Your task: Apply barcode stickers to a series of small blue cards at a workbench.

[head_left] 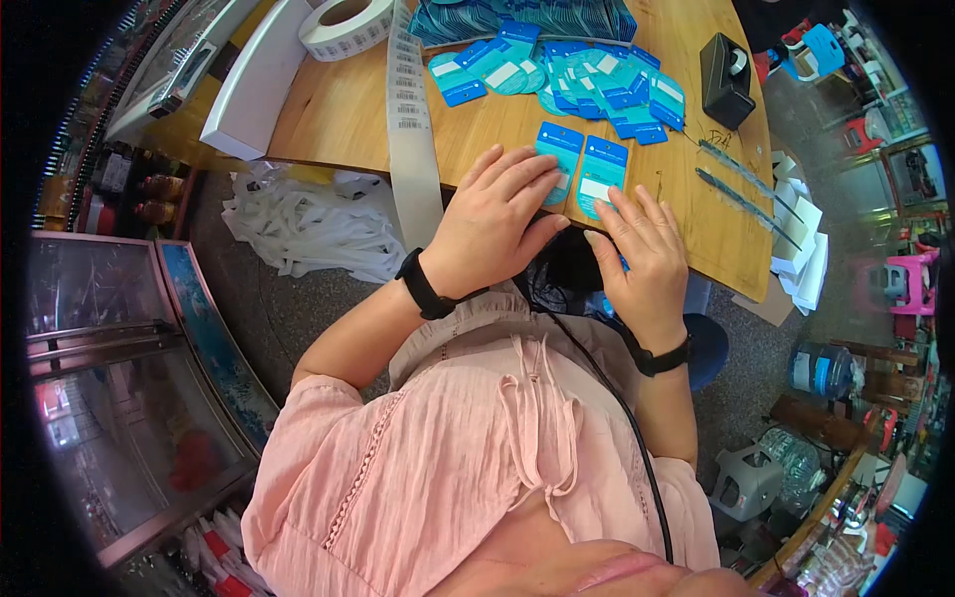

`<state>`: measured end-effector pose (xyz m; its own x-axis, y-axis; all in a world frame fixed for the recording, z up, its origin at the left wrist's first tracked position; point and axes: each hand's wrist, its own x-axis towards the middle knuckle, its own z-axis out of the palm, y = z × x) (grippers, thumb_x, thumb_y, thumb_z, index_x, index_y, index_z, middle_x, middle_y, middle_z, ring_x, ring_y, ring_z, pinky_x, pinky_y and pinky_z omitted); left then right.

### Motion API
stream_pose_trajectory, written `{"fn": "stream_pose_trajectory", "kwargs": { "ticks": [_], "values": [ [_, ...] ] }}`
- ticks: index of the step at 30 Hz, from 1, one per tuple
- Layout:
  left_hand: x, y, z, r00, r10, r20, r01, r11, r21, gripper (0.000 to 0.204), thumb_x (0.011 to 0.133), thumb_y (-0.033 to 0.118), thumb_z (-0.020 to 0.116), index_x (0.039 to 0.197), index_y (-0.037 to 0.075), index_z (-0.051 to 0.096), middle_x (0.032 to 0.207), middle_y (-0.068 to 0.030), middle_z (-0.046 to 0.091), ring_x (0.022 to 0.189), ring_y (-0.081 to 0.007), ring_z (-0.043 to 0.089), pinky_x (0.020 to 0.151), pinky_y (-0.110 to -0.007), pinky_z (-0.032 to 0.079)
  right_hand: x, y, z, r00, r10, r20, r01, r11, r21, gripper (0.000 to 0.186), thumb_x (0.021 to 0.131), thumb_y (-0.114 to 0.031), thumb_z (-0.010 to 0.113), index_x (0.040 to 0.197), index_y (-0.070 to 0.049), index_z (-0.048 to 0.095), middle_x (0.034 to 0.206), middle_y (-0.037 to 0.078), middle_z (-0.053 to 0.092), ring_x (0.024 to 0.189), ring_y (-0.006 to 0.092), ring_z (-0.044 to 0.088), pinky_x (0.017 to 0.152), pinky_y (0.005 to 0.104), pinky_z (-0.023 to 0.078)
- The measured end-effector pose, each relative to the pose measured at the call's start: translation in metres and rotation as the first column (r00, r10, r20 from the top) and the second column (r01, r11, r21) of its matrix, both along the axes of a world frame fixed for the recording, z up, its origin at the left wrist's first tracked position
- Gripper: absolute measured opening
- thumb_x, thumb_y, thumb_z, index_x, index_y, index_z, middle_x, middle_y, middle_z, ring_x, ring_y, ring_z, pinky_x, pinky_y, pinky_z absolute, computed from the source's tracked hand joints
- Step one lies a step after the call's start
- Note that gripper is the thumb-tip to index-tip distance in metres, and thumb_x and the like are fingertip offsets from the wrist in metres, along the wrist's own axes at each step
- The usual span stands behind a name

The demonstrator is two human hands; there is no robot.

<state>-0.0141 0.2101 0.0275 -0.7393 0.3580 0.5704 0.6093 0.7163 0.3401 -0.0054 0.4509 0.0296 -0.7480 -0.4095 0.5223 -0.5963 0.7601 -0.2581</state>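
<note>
Two blue-and-teal cards lie side by side near the table's edge. The fingertips of my left hand rest on the left card, fingers lying fairly flat. My right hand has its fingers stretched out, their tips at the lower part of the right card. Farther back is a loose pile of similar cards, with a long box packed with more behind it. A strip of barcode labels runs over the edge just left of my left hand, beside a label roll.
The wooden table carries a black tape dispenser and dark strips at right, and a white box at left. White backing strips pile below. A glass-topped cabinet stands left; bottles and stools fill the right.
</note>
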Motion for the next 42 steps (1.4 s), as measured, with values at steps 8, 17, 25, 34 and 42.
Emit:
{"fn": "stream_pose_trajectory", "kwargs": {
  "ticks": [8,17,25,34,42],
  "values": [
    [0.009,-0.032,0.009,1.0,0.017,-0.004,-0.016,0.978,0.208,0.045,0.095,0.02,0.079,0.135,0.003,0.068,0.145,-0.0185,0.065,0.133,-0.0398,0.063,0.116,-0.053,0.046,0.0,-0.001,0.002,1.0,0.011,0.024,-0.011,1.0,-0.021,0.035,0.095,-0.015,0.08,0.129,-0.01,0.078,0.141,0.011,0.072,0.137,0.0369,0.063,0.119,0.0537,0.045],
    [0.059,-0.11,-0.036,0.885,0.209,0.416,-0.448,0.625,0.639,0.035,0.102,0.023,0.078,0.127,0.0,0.07,0.117,-0.0098,0.073,0.105,-0.0157,0.067,0.095,-0.032,0.054,0.011,-0.025,0.009,0.932,0.355,-0.077,-0.357,0.854,-0.379,0.027,0.088,0.005,0.081,0.114,-0.001,0.079,0.123,0.017,0.078,0.111,0.0334,0.075,0.096,0.0396,0.058],
    [0.074,-0.082,-0.069,0.704,-0.134,0.697,-0.544,0.53,0.651,0.031,0.109,0.031,0.07,0.114,0.0,0.071,0.092,0.0036,0.068,0.08,-0.0047,0.058,0.067,-0.025,0.047,0.009,-0.093,-0.026,0.826,0.559,0.074,-0.499,0.786,-0.365,0.025,0.088,-0.004,0.083,0.113,-0.007,0.08,0.121,0.01,0.078,0.107,0.0314,0.074,0.094,0.0408,0.06],
    [0.062,-0.082,-0.062,0.59,-0.354,0.726,-0.598,0.413,0.687,0.031,0.108,0.023,0.071,0.13,0.002,0.067,0.113,-0.0042,0.075,0.097,-0.0124,0.073,0.079,-0.029,0.061,0.0,-0.112,-0.049,0.849,0.529,0.006,-0.503,0.811,-0.299,0.023,0.083,-0.007,0.083,0.106,-0.007,0.077,0.112,0.007,0.073,0.1,0.0295,0.071,0.085,0.0414,0.06],
    [0.062,-0.081,-0.055,0.627,-0.351,0.695,-0.586,0.375,0.718,0.03,0.107,0.021,0.072,0.127,-0.001,0.065,0.101,-0.0041,0.075,0.082,-0.0083,0.07,0.065,-0.025,0.056,0.005,-0.113,-0.047,0.838,0.546,-0.008,-0.523,0.799,-0.297,0.019,0.083,-0.004,0.081,0.101,-0.007,0.076,0.107,0.005,0.072,0.099,0.0283,0.07,0.083,0.0398,0.06]
  ]
}}
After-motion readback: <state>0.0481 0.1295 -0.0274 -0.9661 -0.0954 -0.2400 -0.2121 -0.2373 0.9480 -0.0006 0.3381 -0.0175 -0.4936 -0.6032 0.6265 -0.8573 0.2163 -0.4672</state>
